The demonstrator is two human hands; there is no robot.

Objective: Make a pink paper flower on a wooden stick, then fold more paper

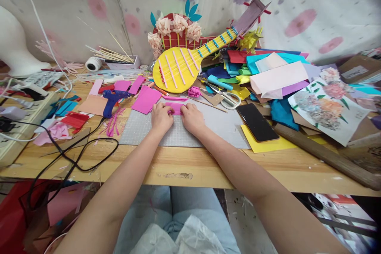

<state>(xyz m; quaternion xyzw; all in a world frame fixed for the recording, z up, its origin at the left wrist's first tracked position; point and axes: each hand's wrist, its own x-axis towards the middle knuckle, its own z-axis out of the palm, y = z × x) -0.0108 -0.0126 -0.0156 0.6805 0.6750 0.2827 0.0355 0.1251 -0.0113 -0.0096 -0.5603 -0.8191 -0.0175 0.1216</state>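
Observation:
A small strip of magenta crepe paper point(175, 108) lies on the grey cutting mat point(143, 133). My left hand point(161, 118) has its curled fingers closed on the strip's left end. On the right end, the fingers of my right hand point(192, 117) are closed in the same way. Beside my left hand rests a stack of magenta paper pieces point(145, 99). Just beyond the strip is another narrow magenta piece point(175, 98). A bunched magenta paper flower point(194, 91) sits near the white-handled scissors point(229, 100).
A blue glue gun point(112, 101) with a looping black cable stands at left. Behind the mat leans a yellow paper lute point(178, 69). A phone point(257, 122) and a wooden stick point(324, 154) lie at right, before piled coloured paper point(278, 77).

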